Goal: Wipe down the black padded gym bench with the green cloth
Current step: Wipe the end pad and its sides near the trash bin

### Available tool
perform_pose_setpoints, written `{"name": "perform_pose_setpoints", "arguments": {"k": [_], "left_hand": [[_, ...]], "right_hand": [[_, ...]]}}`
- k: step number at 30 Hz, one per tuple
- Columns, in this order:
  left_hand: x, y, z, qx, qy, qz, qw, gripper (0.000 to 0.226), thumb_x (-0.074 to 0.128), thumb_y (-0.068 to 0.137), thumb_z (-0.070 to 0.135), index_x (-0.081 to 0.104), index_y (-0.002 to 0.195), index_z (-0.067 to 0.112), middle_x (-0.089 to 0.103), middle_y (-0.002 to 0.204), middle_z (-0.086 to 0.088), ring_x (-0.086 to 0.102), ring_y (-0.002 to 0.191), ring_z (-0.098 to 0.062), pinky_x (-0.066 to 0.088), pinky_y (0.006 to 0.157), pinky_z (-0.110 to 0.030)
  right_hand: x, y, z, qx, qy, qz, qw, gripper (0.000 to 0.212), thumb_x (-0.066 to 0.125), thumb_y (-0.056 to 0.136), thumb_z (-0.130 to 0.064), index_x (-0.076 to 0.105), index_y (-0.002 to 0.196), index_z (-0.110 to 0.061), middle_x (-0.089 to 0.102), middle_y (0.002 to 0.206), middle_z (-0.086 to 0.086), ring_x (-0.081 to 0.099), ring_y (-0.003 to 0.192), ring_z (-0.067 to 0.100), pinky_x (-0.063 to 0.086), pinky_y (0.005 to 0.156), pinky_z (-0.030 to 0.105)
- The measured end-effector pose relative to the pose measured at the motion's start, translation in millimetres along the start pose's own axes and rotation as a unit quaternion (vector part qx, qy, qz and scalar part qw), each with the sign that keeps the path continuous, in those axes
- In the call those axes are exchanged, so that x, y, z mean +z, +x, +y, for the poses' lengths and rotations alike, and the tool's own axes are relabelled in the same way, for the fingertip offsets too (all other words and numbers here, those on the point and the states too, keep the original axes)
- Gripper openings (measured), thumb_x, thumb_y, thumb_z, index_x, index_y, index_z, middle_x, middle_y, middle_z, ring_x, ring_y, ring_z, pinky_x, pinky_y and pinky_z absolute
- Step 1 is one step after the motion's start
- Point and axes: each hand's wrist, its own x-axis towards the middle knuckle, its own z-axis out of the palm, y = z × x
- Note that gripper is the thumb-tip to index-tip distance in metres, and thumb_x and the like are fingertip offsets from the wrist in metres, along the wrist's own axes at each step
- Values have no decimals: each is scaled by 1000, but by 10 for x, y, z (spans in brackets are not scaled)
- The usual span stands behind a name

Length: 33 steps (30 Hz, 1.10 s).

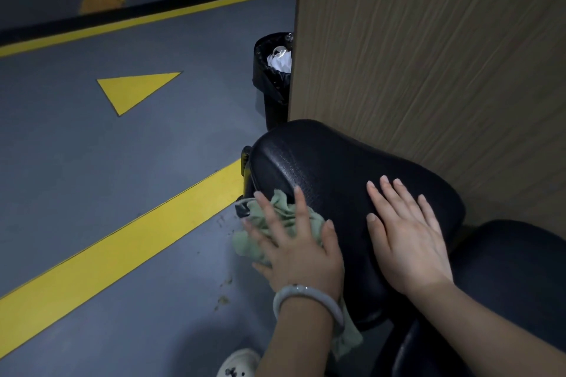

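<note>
The black padded bench fills the lower right of the head view, its rounded end pad nearest and a second pad behind it at the right edge. The green cloth lies crumpled on the pad's left side. My left hand, with a pale bangle on the wrist, presses flat on the cloth with spread, straight fingers. My right hand rests flat on top of the pad, fingers straight, holding nothing. Part of the cloth hangs below my left wrist.
A wood-grain panel stands right behind the bench. A black bin with a liner and white rubbish sits at its left edge. The grey floor carries yellow lines and a yellow triangle. Crumbs lie near the bench base. A white shoe shows at the bottom.
</note>
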Motion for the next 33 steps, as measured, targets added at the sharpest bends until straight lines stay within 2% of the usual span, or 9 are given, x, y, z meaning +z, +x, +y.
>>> {"name": "perform_pose_setpoints", "arguments": {"k": [2,7,13,15,18,22,28,31,33], "left_hand": [[-35,127,36,26,31,5,999,63,23,98,56,-21,144,52,-50,145,9,-38,138,-31,18,114,-62],[-100,312,108,28,48,-42,998,59,20,100,55,-14,147,51,-28,158,12,-26,144,-30,14,117,-56],[-46,68,90,-7,11,-34,999,62,21,99,55,-21,145,50,-40,152,-5,-27,141,-43,7,117,-53],[-9,-51,89,-19,-5,-44,999,60,11,96,61,-24,143,49,-36,155,-6,-16,144,-43,10,117,-48],[26,-113,84,-20,0,-21,1000,72,-13,76,66,-24,144,48,-26,158,-6,-2,145,-37,26,113,-43],[11,1,117,-21,16,-25,999,59,12,99,52,-21,148,44,-28,158,-8,8,144,-37,34,107,-43],[-77,414,247,-30,56,-20,998,60,14,100,53,-28,143,48,-32,157,-4,1,145,-44,27,111,-48],[-116,557,293,-27,65,3,997,66,15,100,54,-42,132,43,-30,158,3,-2,145,-44,28,109,-49],[-122,577,286,-25,58,9,998,69,16,100,54,-43,132,40,-29,158,7,-4,146,-42,28,109,-49]], "right_hand": [[2,-1,2,-1,0,2,1000,67,10,91,-47,32,149,-24,25,157,-5,11,146,7,1,118,32],[15,4,9,-4,-2,8,1000,64,14,92,-46,36,148,-22,29,156,-4,15,146,10,2,118,33],[6,-4,-4,-2,-2,8,1000,65,13,92,-47,35,148,-23,29,156,-4,15,146,9,3,119,33],[0,-3,-8,-2,-1,8,1000,65,13,92,-47,35,148,-24,29,156,-4,15,146,9,3,118,33],[12,-4,1,-5,-4,9,1000,64,14,93,-46,36,148,-24,30,156,-3,17,146,9,3,118,33],[29,2,14,-7,-1,15,1000,62,17,94,-45,38,147,-23,32,155,-3,19,146,10,7,118,35],[33,0,21,-13,0,24,1000,59,20,95,-43,39,147,-23,33,154,-3,21,145,11,8,117,35],[39,6,23,-14,-1,31,999,57,23,95,-41,42,145,-21,37,152,-1,25,144,13,10,116,36],[44,1,25,-15,-3,33,999,57,24,95,-41,44,145,-21,38,152,-1,26,144,14,11,116,36]]}}
